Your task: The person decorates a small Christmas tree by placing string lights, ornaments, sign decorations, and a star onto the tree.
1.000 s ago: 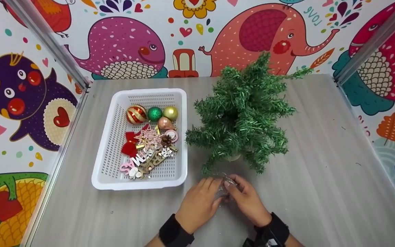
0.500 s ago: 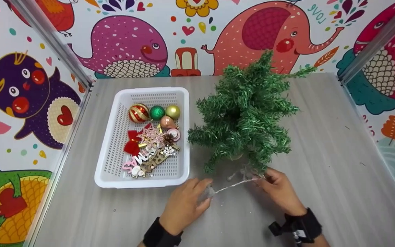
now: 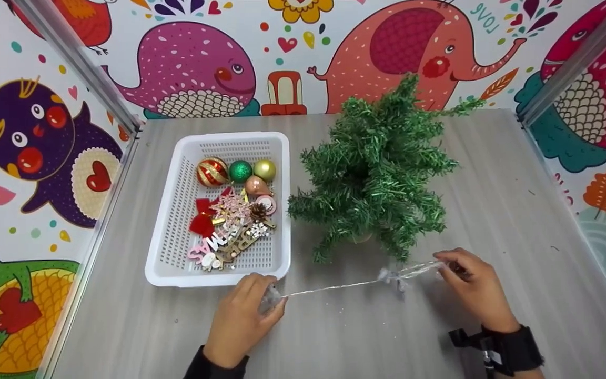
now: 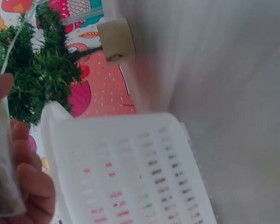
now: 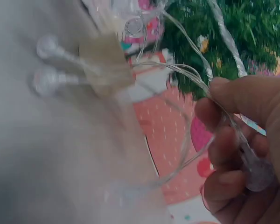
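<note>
My left hand (image 3: 241, 318) holds a small clear plastic battery box (image 4: 4, 172) near the front right corner of the white basket. From it a thin string of lights (image 3: 329, 288) runs to the right, pulled nearly straight. My right hand (image 3: 475, 288) pinches several strands of its clear wire between thumb and fingers. In the right wrist view, a clear bulb (image 5: 259, 176) lies against the curled fingers, and other round bulbs (image 5: 47, 81) dangle from the wire. A bunch of bulbs (image 3: 395, 278) hangs between the hands, in front of a small green artificial Christmas tree (image 3: 374, 173).
The white perforated basket (image 3: 219, 280) at left holds shiny balls (image 3: 212, 172), a red bow (image 3: 202, 225), a pine cone (image 3: 258, 212) and letter ornaments. The tree stands on a round wooden base (image 4: 116, 41). Printed cartoon panels wall the grey table (image 3: 497, 210).
Both hands were together in front of the tree. They have moved apart, the left toward the basket and the right to the right, drawing out the string of lights between them.
</note>
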The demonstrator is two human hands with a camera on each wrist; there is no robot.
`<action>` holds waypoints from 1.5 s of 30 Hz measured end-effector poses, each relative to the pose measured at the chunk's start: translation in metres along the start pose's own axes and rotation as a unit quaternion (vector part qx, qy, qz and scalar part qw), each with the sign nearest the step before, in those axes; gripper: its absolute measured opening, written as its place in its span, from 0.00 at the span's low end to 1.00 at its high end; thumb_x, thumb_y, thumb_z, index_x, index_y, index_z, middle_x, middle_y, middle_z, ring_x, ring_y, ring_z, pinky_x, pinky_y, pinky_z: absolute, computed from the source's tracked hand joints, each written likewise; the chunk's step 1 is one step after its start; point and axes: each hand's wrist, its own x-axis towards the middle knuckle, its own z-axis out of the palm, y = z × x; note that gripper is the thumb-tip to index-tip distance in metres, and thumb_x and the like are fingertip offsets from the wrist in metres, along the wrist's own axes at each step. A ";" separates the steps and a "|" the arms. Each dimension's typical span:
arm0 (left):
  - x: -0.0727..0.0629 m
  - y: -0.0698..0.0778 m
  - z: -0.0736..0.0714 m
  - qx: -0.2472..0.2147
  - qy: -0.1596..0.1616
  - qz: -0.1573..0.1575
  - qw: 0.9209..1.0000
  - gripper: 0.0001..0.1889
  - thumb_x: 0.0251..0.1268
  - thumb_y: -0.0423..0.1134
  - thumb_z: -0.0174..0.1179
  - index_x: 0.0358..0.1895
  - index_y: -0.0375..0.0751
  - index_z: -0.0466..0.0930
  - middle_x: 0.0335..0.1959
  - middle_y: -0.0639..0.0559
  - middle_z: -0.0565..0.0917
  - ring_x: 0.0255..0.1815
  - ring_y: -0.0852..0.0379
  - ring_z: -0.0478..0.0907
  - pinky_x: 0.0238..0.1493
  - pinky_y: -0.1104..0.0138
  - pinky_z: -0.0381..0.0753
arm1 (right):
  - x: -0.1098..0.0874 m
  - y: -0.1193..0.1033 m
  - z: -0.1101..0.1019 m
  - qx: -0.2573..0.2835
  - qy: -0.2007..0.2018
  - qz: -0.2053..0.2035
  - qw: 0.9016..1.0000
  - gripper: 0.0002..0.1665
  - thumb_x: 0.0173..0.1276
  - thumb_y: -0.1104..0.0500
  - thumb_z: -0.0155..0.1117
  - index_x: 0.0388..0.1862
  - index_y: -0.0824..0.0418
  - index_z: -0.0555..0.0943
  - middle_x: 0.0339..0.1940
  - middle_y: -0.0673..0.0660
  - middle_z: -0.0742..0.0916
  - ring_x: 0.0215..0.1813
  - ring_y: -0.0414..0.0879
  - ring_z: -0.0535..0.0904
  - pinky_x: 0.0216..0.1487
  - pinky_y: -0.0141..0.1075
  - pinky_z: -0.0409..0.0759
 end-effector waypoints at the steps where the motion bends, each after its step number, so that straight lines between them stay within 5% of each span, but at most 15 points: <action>1: -0.001 -0.002 -0.002 0.002 -0.001 -0.003 1.000 0.22 0.47 0.40 0.79 0.47 0.43 0.83 0.37 0.54 0.83 0.34 0.62 0.78 0.32 0.69 0.81 | 0.000 0.003 -0.004 -0.026 0.008 -0.014 1.000 0.22 0.57 0.82 0.71 0.47 0.63 0.89 0.33 0.49 0.85 0.30 0.31 0.72 0.28 0.22 0.70; 6: -0.004 -0.012 -0.009 0.022 0.013 -0.021 0.999 0.16 0.45 0.32 0.72 0.42 0.44 0.87 0.36 0.54 0.80 0.33 0.61 0.78 0.31 0.67 0.82 | 0.001 0.020 -0.022 -0.158 0.070 -0.065 0.983 0.22 0.55 0.81 0.73 0.48 0.66 0.88 0.34 0.55 0.85 0.33 0.33 0.72 0.34 0.23 0.69; 12: -0.007 -0.020 -0.015 0.041 0.023 -0.034 0.998 0.09 0.46 0.29 0.66 0.32 0.45 0.86 0.38 0.54 0.82 0.36 0.58 0.83 0.29 0.64 0.84 | -0.006 0.030 -0.040 -0.254 0.097 -0.038 0.962 0.15 0.61 0.76 0.73 0.45 0.66 0.88 0.39 0.59 0.85 0.37 0.45 0.78 0.40 0.25 0.71; 17: -0.005 -0.021 -0.015 0.027 0.022 -0.048 0.998 0.09 0.48 0.28 0.64 0.31 0.45 0.87 0.35 0.55 0.81 0.33 0.59 0.80 0.27 0.65 0.81 | -0.013 0.032 -0.045 -0.135 0.113 0.048 0.983 0.12 0.64 0.76 0.69 0.45 0.67 0.88 0.38 0.53 0.86 0.38 0.31 0.76 0.42 0.17 0.69; 20: -0.004 -0.022 -0.015 0.023 0.014 -0.054 0.998 0.08 0.49 0.29 0.62 0.31 0.45 0.86 0.32 0.55 0.79 0.30 0.61 0.76 0.25 0.66 0.78 | -0.013 0.029 -0.048 0.003 0.156 0.147 0.977 0.08 0.69 0.74 0.66 0.46 0.71 0.87 0.36 0.46 0.87 0.35 0.30 0.77 0.41 0.18 0.72; 22: -0.005 -0.023 -0.015 0.024 0.014 -0.054 0.998 0.08 0.50 0.29 0.60 0.30 0.46 0.86 0.31 0.56 0.78 0.29 0.61 0.75 0.24 0.67 0.77 | -0.010 0.027 -0.052 0.110 0.203 0.223 0.947 0.08 0.72 0.71 0.65 0.46 0.74 0.86 0.35 0.46 0.89 0.35 0.34 0.81 0.41 0.21 0.77; 23: -0.006 -0.025 -0.016 0.026 0.017 -0.054 0.998 0.08 0.49 0.30 0.60 0.30 0.45 0.86 0.30 0.55 0.78 0.29 0.61 0.75 0.24 0.66 0.77 | -0.008 0.027 -0.055 0.171 0.230 0.257 0.923 0.08 0.73 0.69 0.65 0.46 0.75 0.84 0.35 0.47 0.90 0.35 0.37 0.83 0.42 0.23 0.80; 26: -0.008 -0.030 -0.019 0.027 0.034 -0.061 0.997 0.08 0.49 0.29 0.58 0.30 0.44 0.85 0.29 0.55 0.78 0.29 0.59 0.75 0.25 0.64 0.77 | -0.004 0.032 -0.068 0.336 0.320 0.327 0.823 0.07 0.74 0.67 0.64 0.44 0.73 0.82 0.34 0.57 0.90 0.39 0.46 0.88 0.42 0.31 0.87; 28: -0.010 -0.034 -0.022 0.029 0.045 -0.071 0.996 0.08 0.48 0.28 0.59 0.29 0.43 0.85 0.29 0.54 0.78 0.29 0.59 0.75 0.25 0.63 0.77 | -0.004 0.038 -0.078 0.389 0.348 0.357 0.775 0.05 0.76 0.66 0.62 0.44 0.69 0.80 0.33 0.58 0.88 0.38 0.49 0.89 0.40 0.34 0.89; 30: -0.011 -0.038 -0.026 0.030 0.049 -0.080 0.995 0.08 0.48 0.27 0.60 0.29 0.42 0.85 0.29 0.54 0.78 0.28 0.59 0.76 0.25 0.63 0.77 | -0.006 0.046 -0.088 0.407 0.356 0.387 0.747 0.05 0.77 0.63 0.62 0.45 0.64 0.80 0.32 0.57 0.85 0.35 0.50 0.89 0.39 0.36 0.90; 32: -0.012 -0.042 -0.030 0.033 0.053 -0.087 0.994 0.07 0.49 0.26 0.61 0.29 0.42 0.84 0.29 0.53 0.79 0.28 0.58 0.76 0.25 0.62 0.77 | -0.010 0.055 -0.096 0.404 0.356 0.418 0.732 0.06 0.78 0.59 0.62 0.47 0.61 0.80 0.31 0.55 0.84 0.32 0.49 0.87 0.35 0.37 0.89; 34: -0.013 -0.046 -0.034 0.036 0.059 -0.091 0.993 0.06 0.50 0.26 0.63 0.29 0.40 0.84 0.30 0.52 0.79 0.29 0.56 0.78 0.26 0.59 0.79 | -0.014 0.064 -0.104 0.395 0.352 0.444 0.723 0.07 0.79 0.56 0.62 0.48 0.58 0.81 0.28 0.54 0.83 0.29 0.49 0.84 0.30 0.36 0.87; 36: -0.014 -0.051 -0.040 0.042 0.066 -0.095 0.992 0.04 0.52 0.27 0.66 0.30 0.39 0.84 0.30 0.52 0.80 0.29 0.54 0.79 0.28 0.57 0.81 | -0.017 0.073 -0.111 0.365 0.352 0.462 0.727 0.07 0.80 0.55 0.60 0.48 0.56 0.82 0.27 0.52 0.81 0.26 0.47 0.79 0.25 0.34 0.81; 41: -0.019 -0.069 -0.055 0.073 0.072 -0.121 0.987 0.02 0.58 0.31 0.69 0.32 0.38 0.85 0.30 0.49 0.80 0.29 0.48 0.80 0.26 0.52 0.80 | -0.025 0.096 -0.126 0.198 0.324 0.504 0.776 0.07 0.81 0.56 0.58 0.43 0.52 0.83 0.25 0.46 0.79 0.27 0.40 0.73 0.23 0.29 0.72; 45: -0.027 -0.086 -0.064 0.084 0.072 -0.160 0.981 0.02 0.62 0.31 0.66 0.33 0.35 0.84 0.31 0.45 0.81 0.30 0.43 0.81 0.27 0.48 0.78 | -0.032 0.113 -0.139 0.068 0.267 0.554 0.786 0.07 0.81 0.52 0.56 0.42 0.43 0.81 0.27 0.39 0.78 0.32 0.37 0.72 0.27 0.27 0.72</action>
